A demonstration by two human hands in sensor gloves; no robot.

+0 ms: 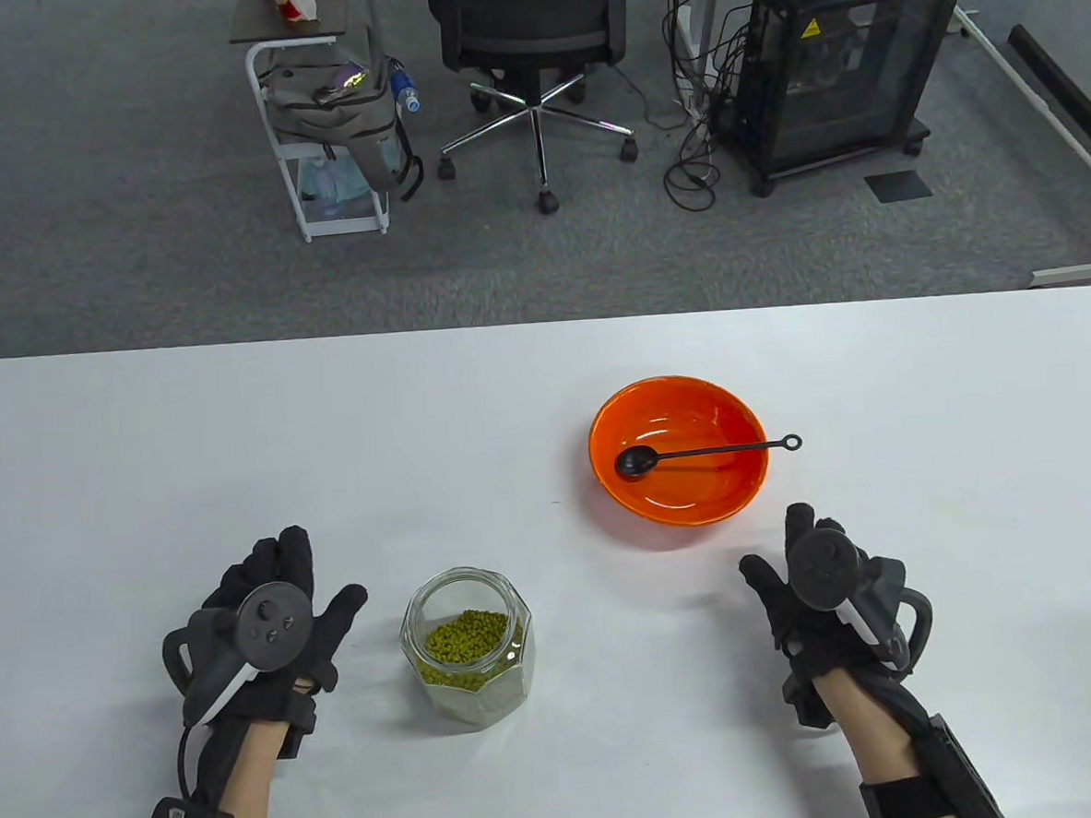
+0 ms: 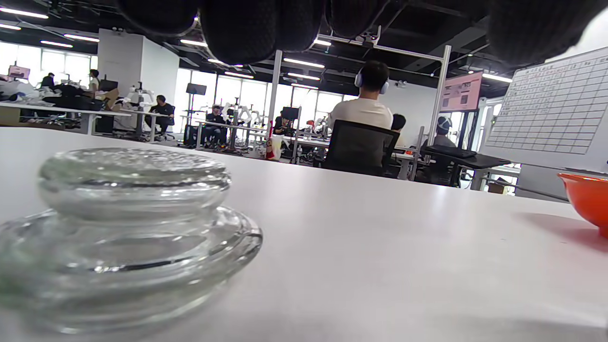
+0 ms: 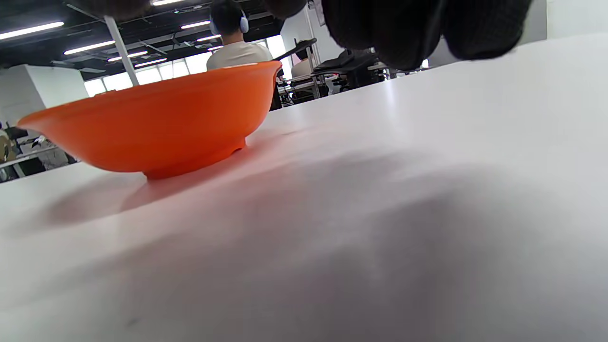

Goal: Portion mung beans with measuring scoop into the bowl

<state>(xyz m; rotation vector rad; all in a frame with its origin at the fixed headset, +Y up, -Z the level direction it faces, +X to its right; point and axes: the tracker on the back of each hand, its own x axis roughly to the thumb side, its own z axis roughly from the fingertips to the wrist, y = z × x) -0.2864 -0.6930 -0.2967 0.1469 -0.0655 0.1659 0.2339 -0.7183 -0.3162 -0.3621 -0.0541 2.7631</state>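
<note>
An open glass jar [image 1: 469,649] with green mung beans [image 1: 467,637] in it stands near the front of the white table [image 1: 233,428]. The orange bowl [image 1: 681,510] sits further back and to the right, and is also seen from the wrists [image 2: 586,199] [image 3: 156,123]. A black measuring scoop [image 1: 696,455] lies in the bowl, its ringed handle sticking out over the right rim. My left hand [image 1: 307,581] lies left of the jar with relaxed fingers [image 2: 237,23]. The jar's glass lid [image 2: 128,228] rests on the table under it. My right hand [image 1: 775,543] stays below the bowl, its fingers [image 3: 403,28] straight and holding nothing.
Beyond the far table edge are an office chair [image 1: 533,49], a white trolley with a bag [image 1: 329,117] and a black cabinet on wheels [image 1: 838,58]. In the wrist views, people sit at desks in the background.
</note>
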